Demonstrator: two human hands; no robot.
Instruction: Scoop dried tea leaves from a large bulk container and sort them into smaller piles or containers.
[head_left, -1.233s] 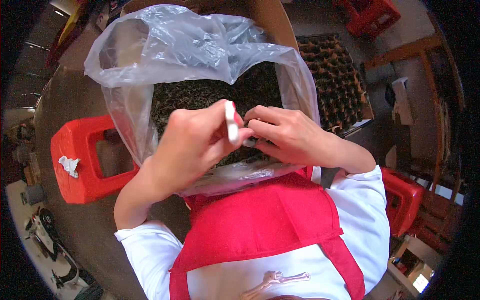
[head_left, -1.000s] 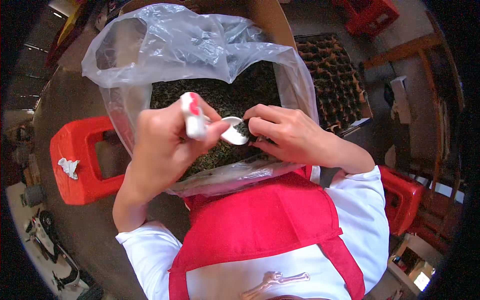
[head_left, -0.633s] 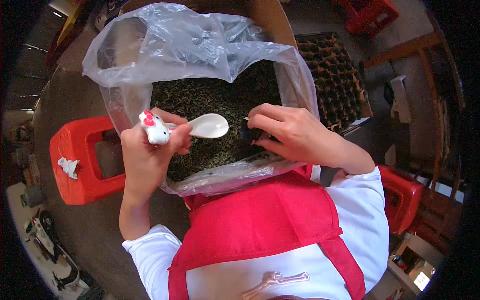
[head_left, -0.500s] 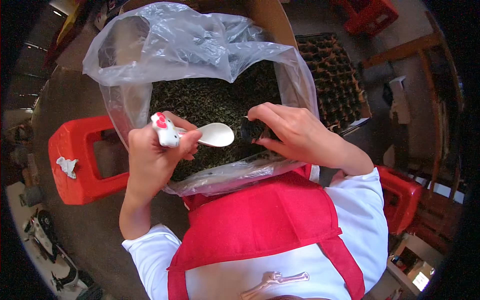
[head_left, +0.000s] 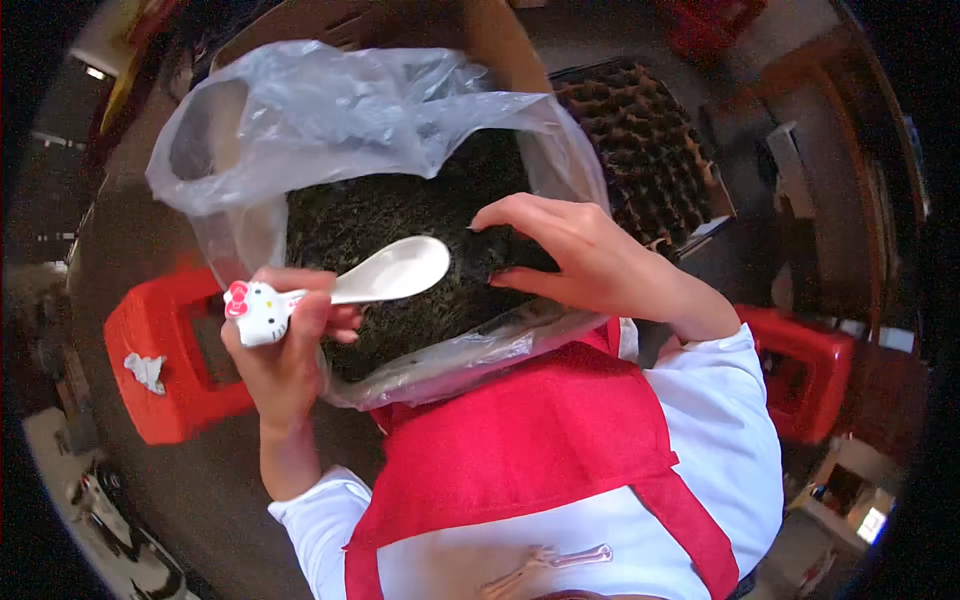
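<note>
My left hand (head_left: 285,340) is closed round the handle of a white spoon (head_left: 395,270), which ends in a white cat-shaped head with a pink bow. The spoon's bowl looks empty and points right, above dark, dry leaf-like flakes (head_left: 390,215). These fill a clear plastic bag (head_left: 330,120) with its mouth wide and crumpled. My right hand (head_left: 575,245) hovers over the leaves at the right, thumb and fingers curved round a small dark round thing. That thing barely stands out against the leaves, and its kind cannot be made out.
A cardboard box (head_left: 505,45) rises behind the bag. At the far right lies a tray (head_left: 640,140) holding rows of small dark round things. Red plastic stools stand at the left (head_left: 150,370) and right (head_left: 800,375); crumpled white paper (head_left: 146,372) lies on the left one.
My left hand has drawn left and down with the spoon, whose bowl has tilted upward. My right hand has shifted slightly left. The view has moved a little and is blurred.
</note>
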